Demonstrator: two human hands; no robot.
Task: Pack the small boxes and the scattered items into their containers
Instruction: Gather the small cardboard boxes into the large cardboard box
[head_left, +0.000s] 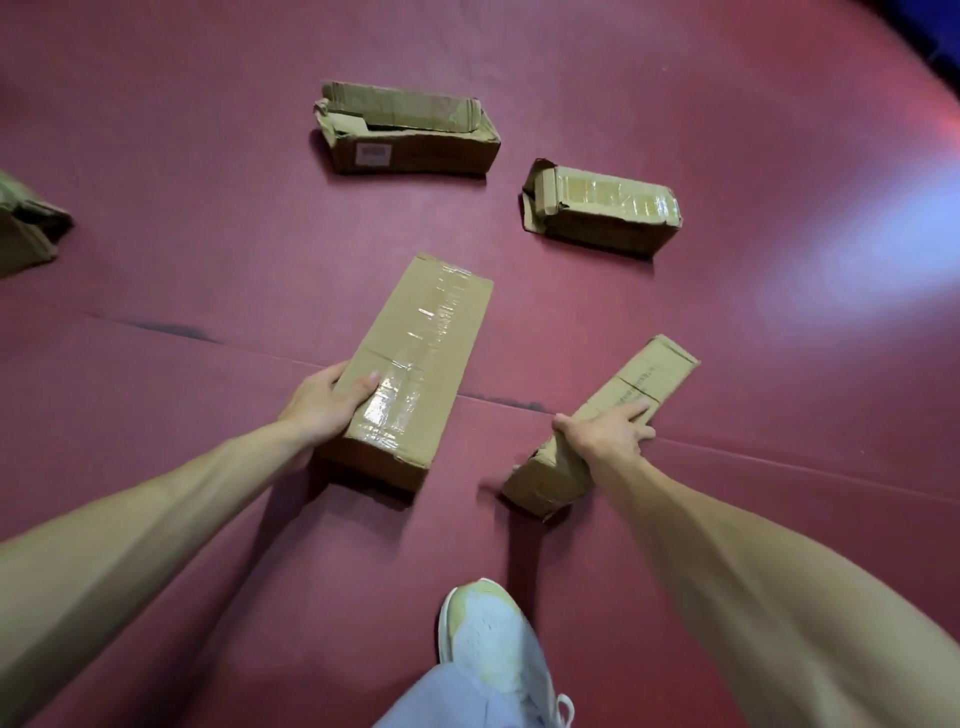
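- My left hand (327, 402) curled round the taped box (415, 364), nearer me than the open box (410, 130).
- My right hand (602, 431) clasped the narrow box (654, 374), nearer me and right of the open box.
- Both seemed stiff and light; the tape looked slick, so I judged bare cardboard edges the best hold.

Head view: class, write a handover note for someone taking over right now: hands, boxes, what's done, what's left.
Left hand grips the near end of the big taped box.
Right hand holds the narrow box.
Open-topped box and torn-end box sit farther away on the red mat; another box at the left edge.
Done: nothing visibly packed.
To do: pack both held boxes.
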